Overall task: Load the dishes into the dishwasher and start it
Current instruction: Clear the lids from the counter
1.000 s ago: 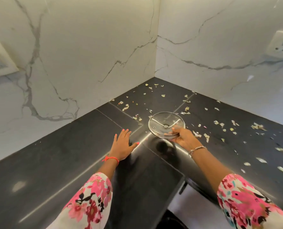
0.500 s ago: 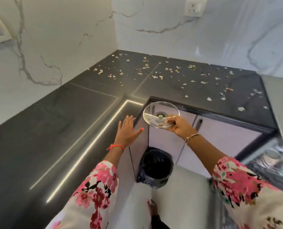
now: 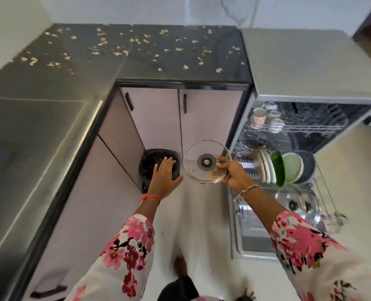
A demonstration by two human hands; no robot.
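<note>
A dark L-shaped surface [image 3: 50, 88] runs along the left side and across the far wall. To its right stands the open dishwasher [image 3: 310, 66], pale grey on top, with its door [image 3: 251, 235] folded down toward the near right. Pale cupboard doors [image 3: 158, 118] with dark handles fill the corner under the surface, above a light floor [image 3: 201, 224].

The lower rack [image 3: 325, 185] is pulled out over the door. It holds a row of plates [image 3: 264, 168] on edge, a green dish [image 3: 278, 168] and paler bowls beside them, and steel pans [image 3: 297, 203], blurred, at its near end. The upper rack [image 3: 299, 127] sits farther back with cups [image 3: 259, 116] at its left end.

A black bin [image 3: 149, 161] stands on the floor in the cupboard corner. Just right of it, in the air and left of the lower rack, is a round glass lid [image 3: 201, 162] with a metal rim, tilted so its underside faces the camera. The right hand [image 3: 234, 172], with a bracelet at the wrist, grips the lid at its right edge, fingers [image 3: 222, 159] clamped over the rim. The left hand [image 3: 164, 177], with an orange thread at the wrist, hovers flat over the bin, its fingers [image 3: 168, 162] straight, spread apart and holding nothing. Both sleeves are floral.

Small pale scraps [image 3: 102, 42] litter the far part of the surface
</note>
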